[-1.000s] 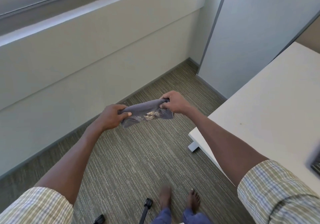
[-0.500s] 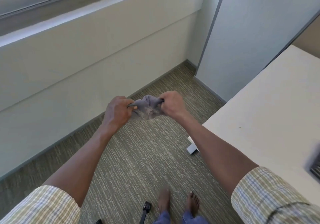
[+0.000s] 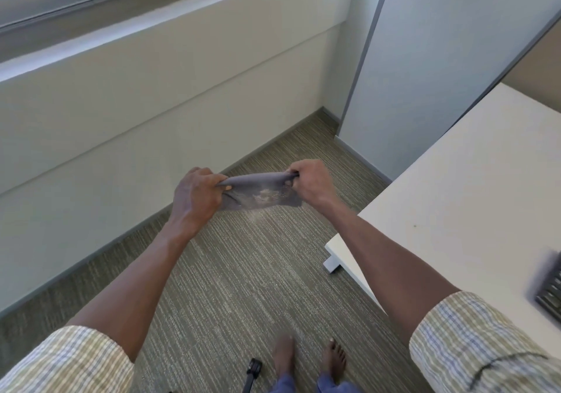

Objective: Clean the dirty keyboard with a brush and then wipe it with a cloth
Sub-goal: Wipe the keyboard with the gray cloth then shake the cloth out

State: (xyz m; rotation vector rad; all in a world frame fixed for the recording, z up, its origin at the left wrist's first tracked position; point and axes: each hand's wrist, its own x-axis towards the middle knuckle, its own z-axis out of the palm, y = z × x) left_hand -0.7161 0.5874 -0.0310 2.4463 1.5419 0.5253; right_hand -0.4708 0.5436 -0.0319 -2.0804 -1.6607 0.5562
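Head view: both hands were out over the floor, away from the desk; left hand [image 3: 197, 194] gripped the left end of the small grey soft cloth [image 3: 261, 191] with fingers curled round it, right hand [image 3: 312, 184] pinched and bunched the right end; cloth was pulled taut between them, with a pale dusty patch at its middle and what looked like fine dust falling just below it. Judgement: cloth was already soiled, so wiping was likely under way or done and this was a shake-out; brush not in view, so brushing could not be confirmed. The dark keyboard [image 3: 551, 291] showed only as a blurred corner at 4 o'clock, on the white rectangular desk top [image 3: 473, 186]; its cleanliness could not be told. Room: striped grey-green carpet [image 3: 230, 286] underfoot; cream wall [image 3: 151, 104] with window ledge from 9 to 12 o'clock; pale grey partition panel [image 3: 449, 59] at 1 o'clock; bare feet at 6 o'clock.
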